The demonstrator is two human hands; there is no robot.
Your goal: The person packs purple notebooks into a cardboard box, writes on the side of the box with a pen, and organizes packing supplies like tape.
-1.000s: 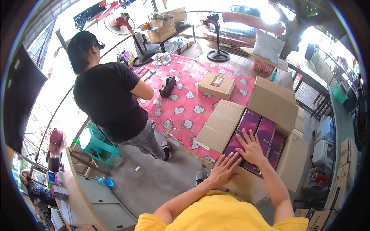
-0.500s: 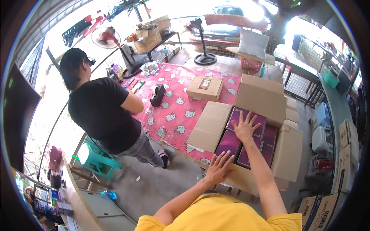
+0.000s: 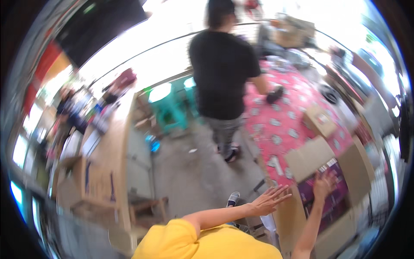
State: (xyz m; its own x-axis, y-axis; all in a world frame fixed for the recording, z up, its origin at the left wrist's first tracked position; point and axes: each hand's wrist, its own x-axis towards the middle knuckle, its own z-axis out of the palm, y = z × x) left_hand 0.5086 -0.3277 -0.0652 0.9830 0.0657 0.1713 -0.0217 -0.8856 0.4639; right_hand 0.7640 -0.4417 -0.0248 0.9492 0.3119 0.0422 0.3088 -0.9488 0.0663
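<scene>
Carton (image 3: 290,220), brown cardboard, one, flaps folded outward; stands ahead and to the right of the person in yellow, beside the near end of a table with a pink patterned cloth (image 3: 276,118).

Contents: purple boxes (image 3: 335,206), several, packed side by side below the rim. Long axis of the packed block: not to be told from where I stand, blur and bent edges being what they are.

Right hand (image 3: 324,184), one, bare: nearer of the two; over the purple boxes, inside the carton's outline, fingers spread, nothing grasped. Whether the palm bears on a lid, cannot tell.

Left hand (image 3: 268,203), one, bare: to the left of the opening, fingers extended and pointing toward the boxes, empty; close by the carton's left edge, contact uncertain.

Adjacent: smaller brown box (image 3: 320,121), closed, on the cloth beyond the flaps. Co-worker in black (image 3: 222,73), one, standing left of the table.
</scene>
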